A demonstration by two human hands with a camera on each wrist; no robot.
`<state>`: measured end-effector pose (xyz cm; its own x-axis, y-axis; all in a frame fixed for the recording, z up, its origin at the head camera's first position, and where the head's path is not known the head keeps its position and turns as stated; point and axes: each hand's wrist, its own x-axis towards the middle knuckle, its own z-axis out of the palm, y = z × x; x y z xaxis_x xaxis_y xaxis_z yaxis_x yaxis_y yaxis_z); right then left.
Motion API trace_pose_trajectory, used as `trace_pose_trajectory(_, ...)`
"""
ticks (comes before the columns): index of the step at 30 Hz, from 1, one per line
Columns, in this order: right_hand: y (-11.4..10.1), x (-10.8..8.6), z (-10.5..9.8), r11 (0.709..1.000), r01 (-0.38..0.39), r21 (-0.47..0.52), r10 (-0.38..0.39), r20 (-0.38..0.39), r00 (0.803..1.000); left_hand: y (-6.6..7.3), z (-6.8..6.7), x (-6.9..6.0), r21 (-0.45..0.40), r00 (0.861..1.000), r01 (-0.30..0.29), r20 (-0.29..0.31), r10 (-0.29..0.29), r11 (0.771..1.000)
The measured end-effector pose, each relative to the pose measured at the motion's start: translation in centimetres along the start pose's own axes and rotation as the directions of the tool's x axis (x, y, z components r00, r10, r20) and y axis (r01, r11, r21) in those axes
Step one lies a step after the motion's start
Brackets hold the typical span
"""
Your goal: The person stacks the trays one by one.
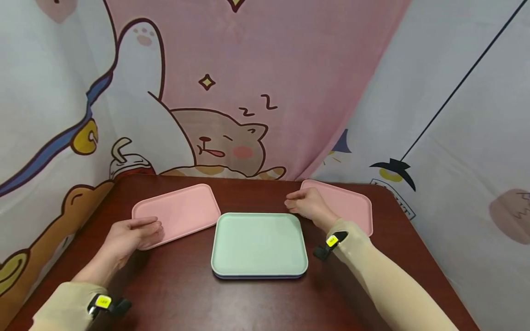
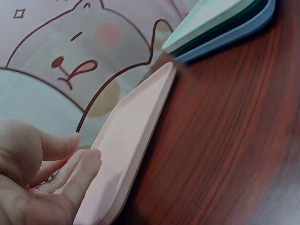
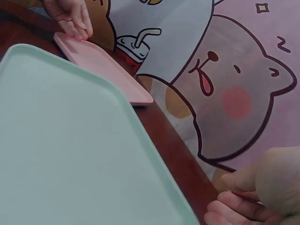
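In the head view, my left hand (image 1: 134,234) hovers at the near left edge of a pink tray (image 1: 186,209), its fingers extended and holding nothing. The left wrist view has the fingertips close over that tray's inner surface (image 2: 122,150); whether they touch it I cannot tell. My right hand (image 1: 308,204) is raised between a light green tray (image 1: 260,243) and a second pink tray (image 1: 348,202), with loosely bent fingers and nothing in them. The forearm covers part of the second pink tray. Under the green tray lies a blue tray (image 2: 229,40), stacked with it.
All the trays rest on a dark reddish-brown table (image 1: 178,294). Behind it hangs a pink curtain (image 1: 290,69) printed with a sleeping cartoon animal, and white printed cloth (image 1: 468,138) hangs at the right. Each wrist wears a black strap with a yellow tag.
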<state>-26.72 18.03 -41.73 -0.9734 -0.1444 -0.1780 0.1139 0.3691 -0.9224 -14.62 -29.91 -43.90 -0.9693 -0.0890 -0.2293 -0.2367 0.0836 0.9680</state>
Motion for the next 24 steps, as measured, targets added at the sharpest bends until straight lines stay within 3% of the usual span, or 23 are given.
trace_pose_trajectory(5,-1.5,1.8,2.1,0.997,-0.027,0.075,0.023,0.052,0.998,-0.5,-2.2,0.1,0.194,0.991,0.027,-0.134,-0.001,0.981)
trace_pose_trajectory(9,-2.5,3.1,4.2,0.992,-0.022,0.123,0.015,0.06,0.998,-1.1,-3.6,0.1,0.159,0.983,0.028,-0.181,0.001,0.987)
trace_pose_trajectory(17,-3.5,4.8,7.9,0.987,0.005,0.16,-0.026,0.129,0.991,-1.9,-5.5,-0.2,-0.009,0.975,0.007,-0.22,-0.009,1.0)
trace_pose_trajectory(24,-4.6,5.7,11.3,0.989,-0.032,0.141,0.007,0.17,0.985,-2.1,-6.3,0.1,0.034,0.958,0.07,-0.282,-0.058,0.997)
